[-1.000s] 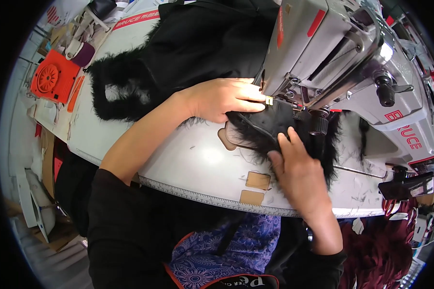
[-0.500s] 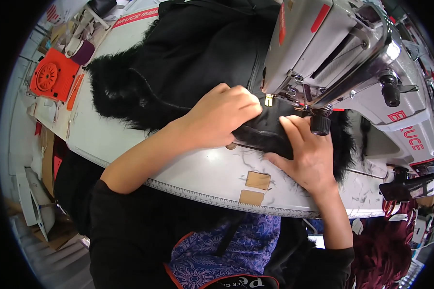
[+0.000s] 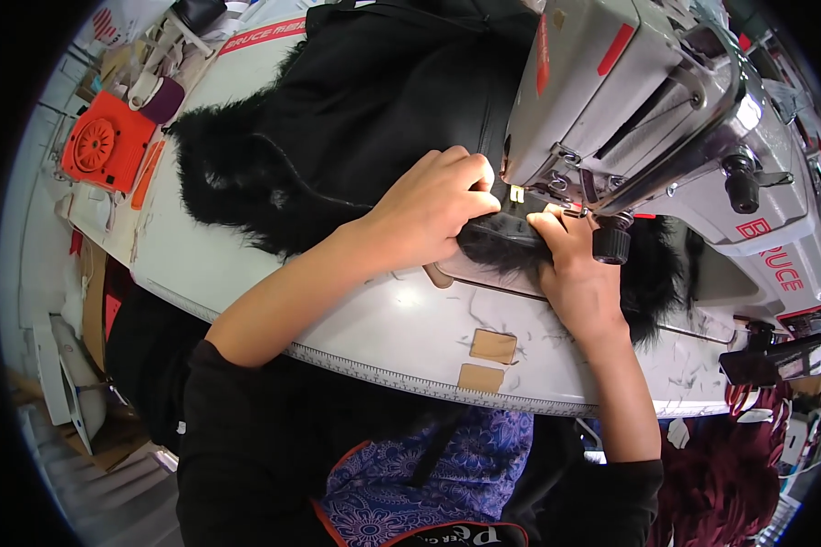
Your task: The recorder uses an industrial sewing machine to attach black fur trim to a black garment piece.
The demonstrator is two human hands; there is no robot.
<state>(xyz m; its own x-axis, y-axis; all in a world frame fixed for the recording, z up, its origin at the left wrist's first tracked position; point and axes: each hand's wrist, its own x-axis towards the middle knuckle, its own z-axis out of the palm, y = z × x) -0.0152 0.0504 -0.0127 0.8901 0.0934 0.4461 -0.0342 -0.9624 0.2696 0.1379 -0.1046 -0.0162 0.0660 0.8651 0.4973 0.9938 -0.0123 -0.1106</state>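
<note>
Black furry cloth (image 3: 401, 109): in the head view it lies on the white worktop (image 3: 420, 324), mostly to the left of the sewing machine (image 3: 570, 82) and behind the left arm, with one part by the metal foot (image 3: 517, 193). The flat top likely holds up its big, soft weight so it does not pull.

Left hand (image 3: 442, 205): curled up small, finger and thumb pinching the cloth just left of the foot. This seems to be for keeping the edge in line.

Right hand (image 3: 579, 260): fingers bent, gripping the cloth just in front of the foot, on the right. Its thumb is hard to see.

Fur edge (image 3: 502, 244): bunched between the two hands, maybe so the hairs stay out of the way.

Metal foot: right by the fingertips. Nobody can tell from here if it presses on the cloth.

Tan patches (image 3: 493, 346): two, flat near the front rim, apart from the cloth.

Measuring tape (image 3: 383, 372): runs along the front rim, perhaps so lengths can be checked quickly.

Orange box (image 3: 107, 141): far left, well away from both hands, which leaves room for the cloth.
</note>
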